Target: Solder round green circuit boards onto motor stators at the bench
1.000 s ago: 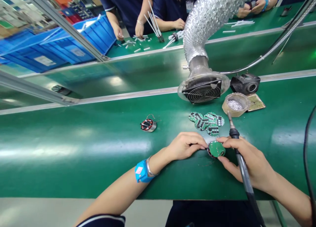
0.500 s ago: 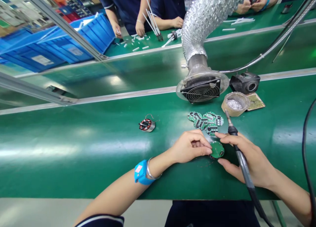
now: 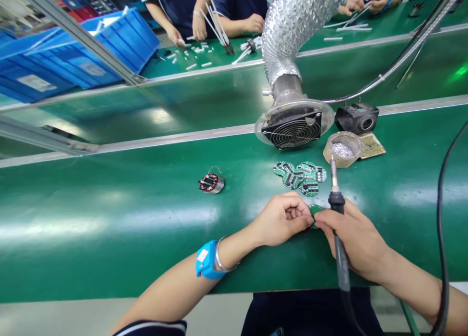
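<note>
My left hand (image 3: pixel 283 221), with a blue wrist strap on its wrist, pinches the edge of a round green circuit board (image 3: pixel 315 209). Most of that board is hidden behind my fingers. A soldering iron (image 3: pixel 340 258) lies across my right hand (image 3: pixel 360 238), held there with its tip pointing away from me. The thumb and forefinger of this same hand close at the board's right edge, by my left fingertips. Just beyond are several round circuit boards (image 3: pixel 300 176) in an overlapping pile. A motor stator with copper windings (image 3: pixel 212 184) stands to the left.
A round tub of silvery solder bits (image 3: pixel 343 149) sits beyond the iron's tip, beside a small sponge tray (image 3: pixel 373 146) and a black iron holder (image 3: pixel 357 117). A fume extractor fan (image 3: pixel 292 130) hangs over the bench. Co-workers' hands and blue bins (image 3: pixel 91 48) are across it.
My right thumb and forefinger have closed in on the board and now cover much of it. The soldering iron has swung more upright. The whole view has shifted slightly.
</note>
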{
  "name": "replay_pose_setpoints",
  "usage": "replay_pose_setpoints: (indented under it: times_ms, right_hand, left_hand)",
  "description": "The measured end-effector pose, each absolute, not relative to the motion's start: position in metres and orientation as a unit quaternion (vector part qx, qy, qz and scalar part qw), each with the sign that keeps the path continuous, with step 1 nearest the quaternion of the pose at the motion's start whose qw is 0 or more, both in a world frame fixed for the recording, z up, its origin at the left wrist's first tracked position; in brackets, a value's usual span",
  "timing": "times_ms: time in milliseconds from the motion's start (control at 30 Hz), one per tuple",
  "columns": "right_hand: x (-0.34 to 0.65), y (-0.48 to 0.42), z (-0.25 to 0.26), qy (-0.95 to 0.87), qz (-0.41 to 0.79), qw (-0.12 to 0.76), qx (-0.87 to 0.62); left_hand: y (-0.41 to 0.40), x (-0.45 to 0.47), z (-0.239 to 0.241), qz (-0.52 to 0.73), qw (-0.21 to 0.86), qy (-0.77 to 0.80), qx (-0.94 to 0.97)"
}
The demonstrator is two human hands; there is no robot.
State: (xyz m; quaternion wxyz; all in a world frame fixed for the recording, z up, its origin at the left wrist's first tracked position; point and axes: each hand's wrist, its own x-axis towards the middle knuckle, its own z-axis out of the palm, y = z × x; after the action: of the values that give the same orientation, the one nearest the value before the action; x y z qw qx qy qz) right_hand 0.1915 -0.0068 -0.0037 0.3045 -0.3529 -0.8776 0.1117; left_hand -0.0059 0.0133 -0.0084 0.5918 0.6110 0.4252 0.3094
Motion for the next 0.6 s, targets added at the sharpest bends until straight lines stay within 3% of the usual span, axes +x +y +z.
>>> replay_pose_setpoints:
  times_ms: [133,367,467,600]
  right_hand:
    - [0.192,-0.013,0.001,-0.900,0.059,0.298,-0.313]
    - [0.223,-0.032,0.032,-0.847,0.127,0.317,-0.407]
    - [0.234,-0.045,0.042,-0.851,0.112,0.293,-0.421]
    - [0.237,-0.052,0.043,-0.841,0.153,0.328,-0.402]
  left_hand:
    - [0.010,-0.004,-0.010,0.335,0.533,0.413,0.659]
    - [0.011,-0.004,-0.006,0.312,0.474,0.419,0.709]
    - [0.012,-0.005,-0.006,0.310,0.453,0.415,0.726]
    - [0.011,-0.005,-0.007,0.313,0.430,0.414,0.739]
